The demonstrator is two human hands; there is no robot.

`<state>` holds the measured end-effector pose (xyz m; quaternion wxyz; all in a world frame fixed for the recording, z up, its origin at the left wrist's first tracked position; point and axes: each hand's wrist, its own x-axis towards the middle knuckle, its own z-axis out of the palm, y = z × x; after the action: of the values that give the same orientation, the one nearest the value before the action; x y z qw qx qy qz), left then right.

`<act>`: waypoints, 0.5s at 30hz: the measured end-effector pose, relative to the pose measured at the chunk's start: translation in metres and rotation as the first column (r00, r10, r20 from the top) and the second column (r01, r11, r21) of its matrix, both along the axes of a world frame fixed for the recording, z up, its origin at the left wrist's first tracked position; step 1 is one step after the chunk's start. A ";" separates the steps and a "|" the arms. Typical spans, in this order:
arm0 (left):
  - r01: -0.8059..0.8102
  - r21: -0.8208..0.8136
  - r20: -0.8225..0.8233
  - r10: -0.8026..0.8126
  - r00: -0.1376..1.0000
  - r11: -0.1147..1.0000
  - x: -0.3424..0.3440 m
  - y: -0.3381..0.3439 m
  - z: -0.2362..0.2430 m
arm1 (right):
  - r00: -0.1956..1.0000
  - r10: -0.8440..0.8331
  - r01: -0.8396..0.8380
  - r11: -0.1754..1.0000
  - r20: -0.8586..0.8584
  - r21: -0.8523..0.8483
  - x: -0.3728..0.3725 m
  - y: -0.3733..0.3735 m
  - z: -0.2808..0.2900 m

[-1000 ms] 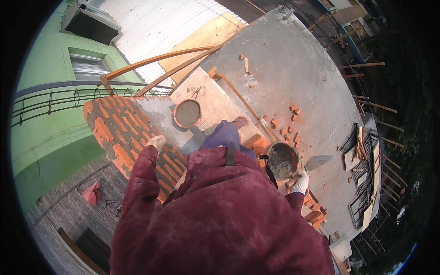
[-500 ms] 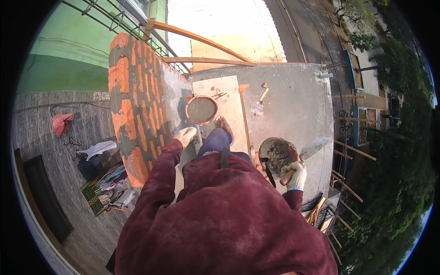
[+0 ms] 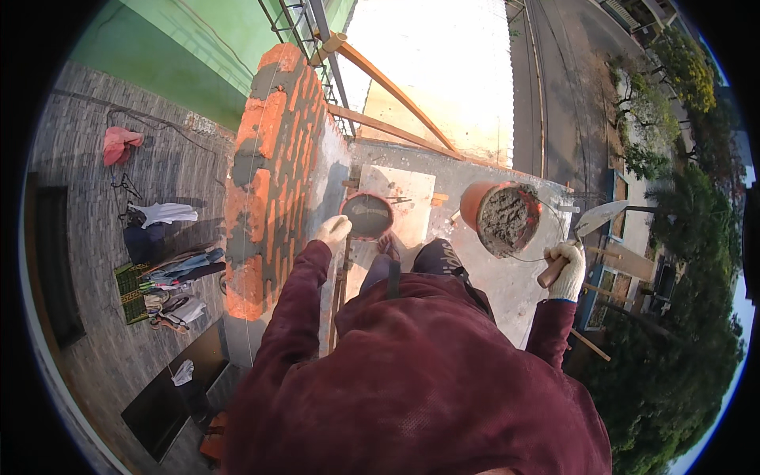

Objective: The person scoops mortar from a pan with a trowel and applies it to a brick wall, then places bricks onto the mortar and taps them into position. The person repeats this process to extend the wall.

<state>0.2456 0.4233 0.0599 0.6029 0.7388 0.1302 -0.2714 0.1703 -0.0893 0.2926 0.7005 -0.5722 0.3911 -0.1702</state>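
My right hand (image 3: 568, 273), in a whitish work glove, is closed around the wooden handle of a trowel (image 3: 602, 215), its metal blade pointing away to the right. A thin wire handle runs from the same hand to an orange bucket (image 3: 473, 204) holding lumpy grey mortar (image 3: 507, 220). The bucket hangs tilted, its side showing, above the concrete slab. My left hand (image 3: 333, 229), also gloved, is held out beside the brick wall (image 3: 261, 198), with nothing visible in it and its fingers loosely extended. Just beyond it stands a round tub (image 3: 369, 217) of smooth grey mortar.
A pale board (image 3: 408, 184) lies under the tub, near my bare foot (image 3: 388, 245). Wooden braces (image 3: 396, 87) and steel rebar stand beyond the wall. At right the slab (image 3: 507, 289) ends above a street. Clothes and a crate (image 3: 131, 293) lie far below at left.
My right hand has moved right and forward with the trowel, and the bucket has risen off the slab and swung forward. My body has turned, and one leg has shifted right.
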 end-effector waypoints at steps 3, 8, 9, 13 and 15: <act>-0.059 0.144 0.014 0.058 0.998 0.988 -0.011 0.032 0.026 | 0.996 0.090 -0.091 0.996 -0.017 -0.014 0.053 -0.005 0.010; -0.236 0.231 -0.111 0.266 0.957 0.944 -0.101 0.080 0.001 | 0.986 0.162 -0.162 0.987 -0.046 0.010 0.119 -0.002 -0.017; -0.230 0.261 -0.195 0.284 0.939 0.938 -0.135 0.097 -0.020 | 0.985 0.167 -0.165 0.986 -0.054 0.032 0.126 -0.008 -0.038; 0.848 0.467 -0.625 -0.584 0.518 0.251 -0.221 0.093 -0.001 | 0.964 0.127 -0.114 0.991 -0.233 0.065 0.148 -0.021 -0.113; 0.875 0.356 -0.565 -0.671 0.481 0.328 -0.270 0.083 0.039 | 0.950 0.121 -0.094 0.990 -0.288 0.105 0.147 -0.031 -0.165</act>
<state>-0.0245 0.5064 0.0987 0.0937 0.8025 -0.0701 -0.5850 0.3169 -0.1201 0.1274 0.6679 -0.5795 0.4662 -0.0273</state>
